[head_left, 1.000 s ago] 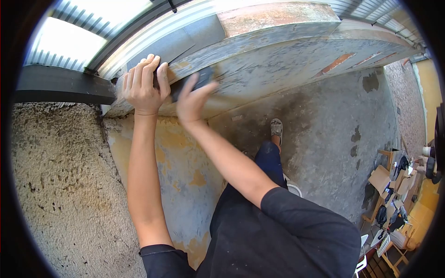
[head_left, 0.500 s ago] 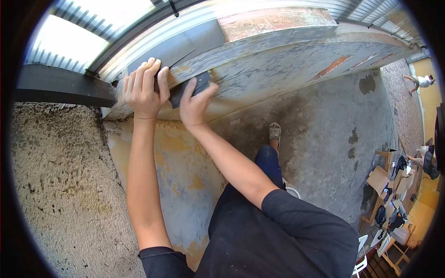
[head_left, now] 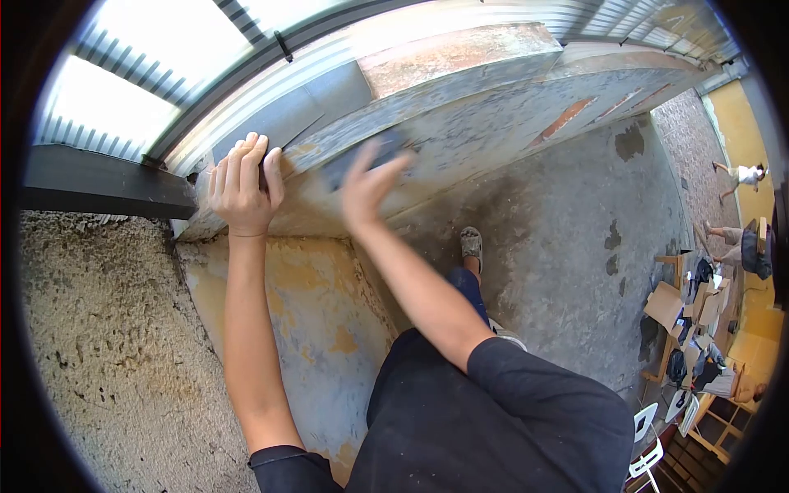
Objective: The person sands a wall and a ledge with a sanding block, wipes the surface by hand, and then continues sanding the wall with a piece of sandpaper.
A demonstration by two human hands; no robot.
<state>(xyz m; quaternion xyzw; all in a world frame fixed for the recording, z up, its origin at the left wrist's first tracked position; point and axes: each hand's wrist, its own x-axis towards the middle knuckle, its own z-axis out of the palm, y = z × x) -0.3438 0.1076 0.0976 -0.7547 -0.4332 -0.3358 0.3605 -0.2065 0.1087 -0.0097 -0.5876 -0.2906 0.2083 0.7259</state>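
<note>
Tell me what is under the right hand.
A dark sanding block, blurred, pressed flat on the weathered beam by the right hand. Its contact face is hidden. The left hand grips the beam's edge.

Bright daylight comes thru the translucent corrugated roof panels (head_left: pixel 123 107) at top left, which are blown out to near white w/ glare, while the dark beam (head_left: pixel 99 185) below them sits in deep shade. Strong fisheye: straight edges bow, the corners are black vignette, and stuff at the far right edge is squeezed small and soft. The right hand (head_left: pixel 366 185) and the dark pad (head_left: pixel 362 160) under it are motion-blurred, fingers smeared; the left hand (head_left: pixel 240 191) and rough wall (head_left: pixel 99 345) are sharp, evenly lit, w/ soft shadows.
</note>
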